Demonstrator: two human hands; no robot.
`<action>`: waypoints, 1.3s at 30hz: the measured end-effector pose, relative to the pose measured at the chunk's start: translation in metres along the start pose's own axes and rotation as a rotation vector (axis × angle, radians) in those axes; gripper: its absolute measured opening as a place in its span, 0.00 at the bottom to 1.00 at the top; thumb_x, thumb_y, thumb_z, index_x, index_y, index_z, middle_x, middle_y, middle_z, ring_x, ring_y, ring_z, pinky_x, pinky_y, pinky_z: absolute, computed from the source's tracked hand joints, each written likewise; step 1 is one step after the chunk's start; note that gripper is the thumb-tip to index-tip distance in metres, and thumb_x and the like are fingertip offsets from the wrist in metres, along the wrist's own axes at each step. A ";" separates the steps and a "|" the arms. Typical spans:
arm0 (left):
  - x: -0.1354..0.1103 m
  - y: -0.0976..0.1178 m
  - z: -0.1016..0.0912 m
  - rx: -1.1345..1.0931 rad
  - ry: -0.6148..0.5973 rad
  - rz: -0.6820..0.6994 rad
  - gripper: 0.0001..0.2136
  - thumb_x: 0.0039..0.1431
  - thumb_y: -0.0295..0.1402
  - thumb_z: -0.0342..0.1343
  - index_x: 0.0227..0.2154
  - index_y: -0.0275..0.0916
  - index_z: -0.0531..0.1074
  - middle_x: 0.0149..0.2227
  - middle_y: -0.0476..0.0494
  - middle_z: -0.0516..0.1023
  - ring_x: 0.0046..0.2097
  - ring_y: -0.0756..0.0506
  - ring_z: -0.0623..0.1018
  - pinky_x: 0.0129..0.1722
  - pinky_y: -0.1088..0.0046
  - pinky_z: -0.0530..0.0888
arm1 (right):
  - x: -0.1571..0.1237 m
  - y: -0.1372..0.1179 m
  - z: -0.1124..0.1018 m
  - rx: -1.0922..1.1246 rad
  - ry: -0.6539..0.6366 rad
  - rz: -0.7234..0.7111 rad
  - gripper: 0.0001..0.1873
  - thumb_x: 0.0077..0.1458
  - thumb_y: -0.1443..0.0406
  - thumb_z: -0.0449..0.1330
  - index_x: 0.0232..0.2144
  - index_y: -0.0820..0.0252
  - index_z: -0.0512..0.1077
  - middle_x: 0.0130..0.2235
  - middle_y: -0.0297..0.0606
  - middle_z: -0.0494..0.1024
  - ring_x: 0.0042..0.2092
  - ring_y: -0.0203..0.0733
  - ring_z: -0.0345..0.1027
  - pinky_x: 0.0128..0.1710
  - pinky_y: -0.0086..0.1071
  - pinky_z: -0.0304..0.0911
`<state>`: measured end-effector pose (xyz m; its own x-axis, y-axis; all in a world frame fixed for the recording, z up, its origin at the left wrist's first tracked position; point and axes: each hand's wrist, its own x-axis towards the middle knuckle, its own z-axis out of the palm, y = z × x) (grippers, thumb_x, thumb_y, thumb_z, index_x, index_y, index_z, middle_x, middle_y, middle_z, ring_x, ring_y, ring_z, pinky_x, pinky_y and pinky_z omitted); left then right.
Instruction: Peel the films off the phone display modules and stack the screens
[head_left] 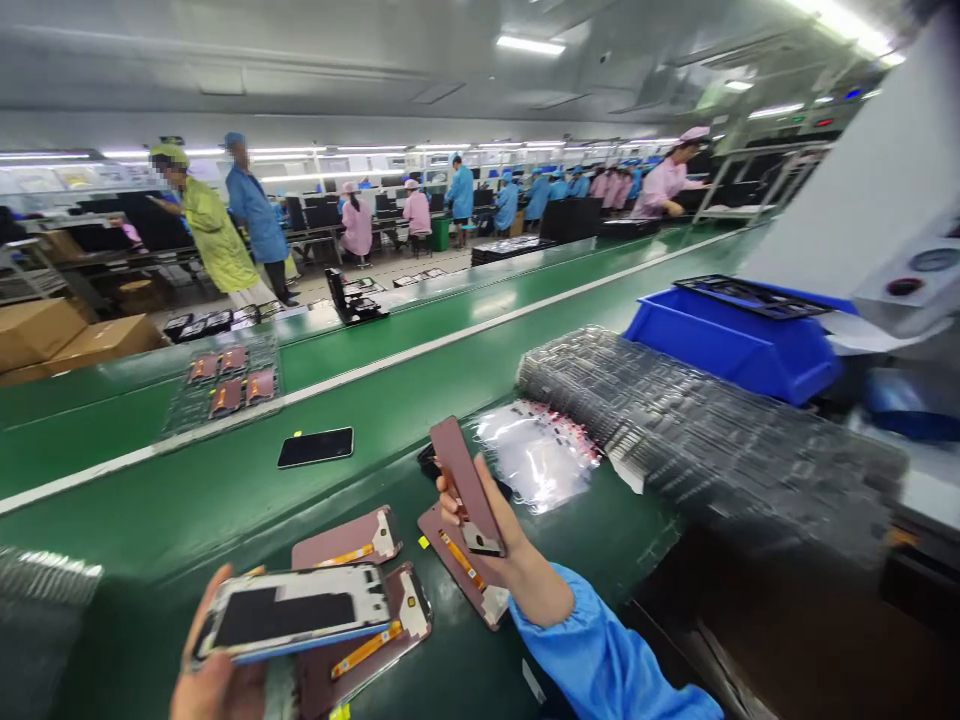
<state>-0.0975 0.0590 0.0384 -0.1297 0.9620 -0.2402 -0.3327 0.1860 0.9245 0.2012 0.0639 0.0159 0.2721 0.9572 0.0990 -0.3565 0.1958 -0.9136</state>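
Observation:
My left hand [214,670] at the bottom left grips a phone frame [292,612] with a white rim and a dark panel, held flat above the bench. My right hand [510,545], in a blue sleeve, holds a brownish-pink screen panel [466,480] tilted upright, fingers wrapped round its lower end. Three more such panels with orange flex cables lie on the green bench: one panel [346,540] beyond the frame, another [375,645] under it, a third [459,565] beneath my right hand.
A black phone [316,447] lies on the green conveyor. Clear plastic bags [536,450] and a long stack of dark trays [697,430] sit at right, with a blue bin [739,345] behind. A tray of panels [229,385] rests further off. Workers stand and sit beyond.

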 end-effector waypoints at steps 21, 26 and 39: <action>-0.023 -0.031 0.024 0.094 -0.607 0.128 0.39 0.47 0.50 0.67 0.61 0.44 0.64 0.60 0.35 0.71 0.57 0.33 0.73 0.56 0.61 0.69 | -0.063 0.003 0.000 -0.456 -0.613 -0.075 0.33 0.58 0.51 0.62 0.63 0.50 0.62 0.64 0.47 0.63 0.65 0.55 0.57 0.64 0.51 0.54; -0.028 -0.022 0.029 0.099 -0.613 0.118 0.38 0.47 0.49 0.68 0.61 0.46 0.65 0.60 0.37 0.71 0.59 0.34 0.72 0.58 0.62 0.67 | -0.062 -0.002 0.004 -0.582 -0.593 -0.127 0.34 0.57 0.50 0.61 0.62 0.54 0.64 0.63 0.50 0.66 0.65 0.56 0.57 0.63 0.52 0.55; -0.032 -0.033 0.032 0.088 -0.655 0.090 0.40 0.45 0.44 0.71 0.61 0.45 0.63 0.61 0.33 0.70 0.62 0.31 0.69 0.59 0.57 0.67 | -0.077 0.000 0.019 -0.836 -0.675 -0.155 0.39 0.53 0.50 0.66 0.63 0.55 0.63 0.65 0.50 0.63 0.65 0.57 0.57 0.62 0.50 0.59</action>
<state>-0.0521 0.0285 0.0251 0.4500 0.8920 0.0425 -0.2658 0.0883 0.9600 0.1631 -0.0059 0.0164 -0.3768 0.9045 0.1997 0.4306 0.3619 -0.8268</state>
